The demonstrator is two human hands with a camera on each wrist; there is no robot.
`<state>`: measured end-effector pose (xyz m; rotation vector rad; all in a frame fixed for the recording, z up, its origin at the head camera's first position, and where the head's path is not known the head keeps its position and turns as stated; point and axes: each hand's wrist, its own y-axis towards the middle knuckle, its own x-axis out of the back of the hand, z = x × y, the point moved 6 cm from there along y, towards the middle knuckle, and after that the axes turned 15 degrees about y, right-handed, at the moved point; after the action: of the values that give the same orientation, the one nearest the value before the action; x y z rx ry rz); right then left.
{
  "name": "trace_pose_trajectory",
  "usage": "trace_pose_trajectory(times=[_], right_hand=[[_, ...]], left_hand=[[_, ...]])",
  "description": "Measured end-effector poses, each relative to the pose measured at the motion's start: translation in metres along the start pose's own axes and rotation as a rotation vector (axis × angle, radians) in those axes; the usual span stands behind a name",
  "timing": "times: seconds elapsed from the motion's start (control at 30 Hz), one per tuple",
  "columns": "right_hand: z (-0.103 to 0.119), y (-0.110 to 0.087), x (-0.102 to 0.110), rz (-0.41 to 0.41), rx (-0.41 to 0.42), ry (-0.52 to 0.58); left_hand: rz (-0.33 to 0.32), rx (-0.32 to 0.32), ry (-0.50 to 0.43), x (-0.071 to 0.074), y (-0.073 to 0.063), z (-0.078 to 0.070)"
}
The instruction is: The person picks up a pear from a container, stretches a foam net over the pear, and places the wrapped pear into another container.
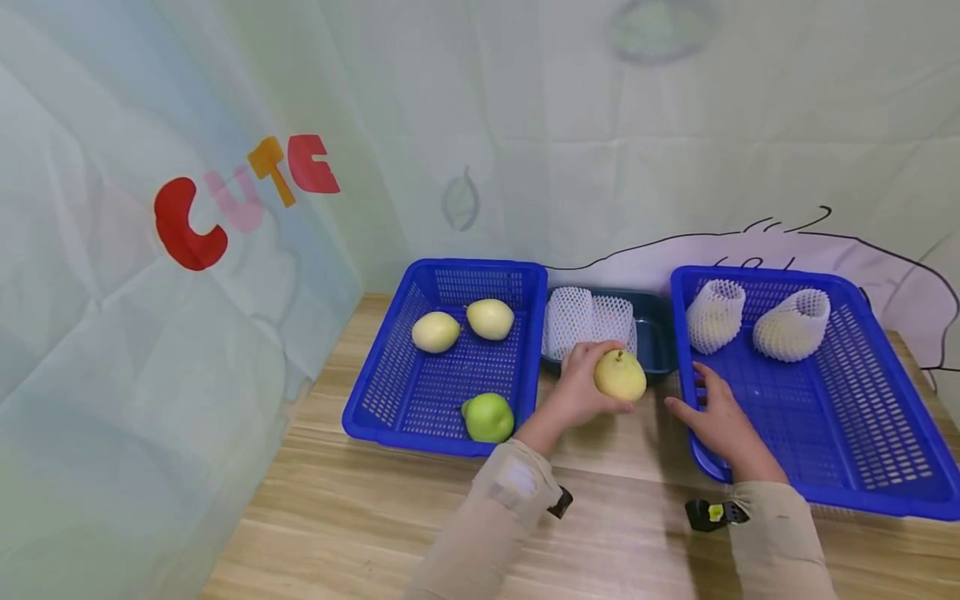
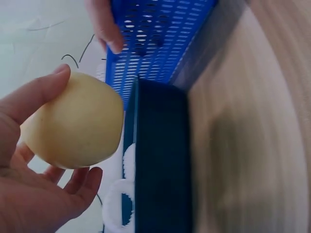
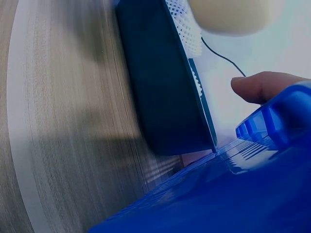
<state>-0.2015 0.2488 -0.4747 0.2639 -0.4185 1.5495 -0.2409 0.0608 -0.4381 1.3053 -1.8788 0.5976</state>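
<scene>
My left hand (image 1: 583,385) grips a yellow pear (image 1: 620,375), its stem pointing up, in front of the dark teal bin (image 1: 656,333). In the left wrist view the thumb lies over the top of the pear (image 2: 80,121) and the fingers curl beneath. My right hand (image 1: 723,421) is at the left rim of the right blue basket (image 1: 862,498), thumb outside and fingers over the rim, loosely spread with nothing held. White foam net sleeves (image 1: 570,325) lie in the teal bin. Two pears in foam nets (image 1: 792,325) stand at the back of the right basket.
A left blue basket (image 1: 442,444) holds two pale yellow pears (image 1: 490,320) at the back and a green pear (image 1: 489,417) near its front edge. All containers stand on a wooden table (image 1: 315,500) against a printed cloth backdrop (image 1: 480,125).
</scene>
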Motion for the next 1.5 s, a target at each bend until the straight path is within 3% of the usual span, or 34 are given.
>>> trace_pose_trajectory(times=[0.17, 0.37, 0.77, 1.5], right_hand=[[-0.001, 0.0, 0.001, -0.001, -0.007, -0.007], [-0.001, 0.0, 0.0, 0.005, -0.02, -0.012], [-0.001, 0.0, -0.001, 0.011, -0.015, -0.002], [0.0, 0.0, -0.001, 0.008, -0.022, 0.004]], left_hand=[[-0.014, 0.045, -0.01, -0.01, 0.0, 0.006], [0.024, 0.085, -0.036, -0.025, -0.002, 0.015], [0.088, 0.093, -0.006, -0.05, -0.006, 0.031], [0.091, 0.058, -0.003, -0.057, -0.005, 0.034]])
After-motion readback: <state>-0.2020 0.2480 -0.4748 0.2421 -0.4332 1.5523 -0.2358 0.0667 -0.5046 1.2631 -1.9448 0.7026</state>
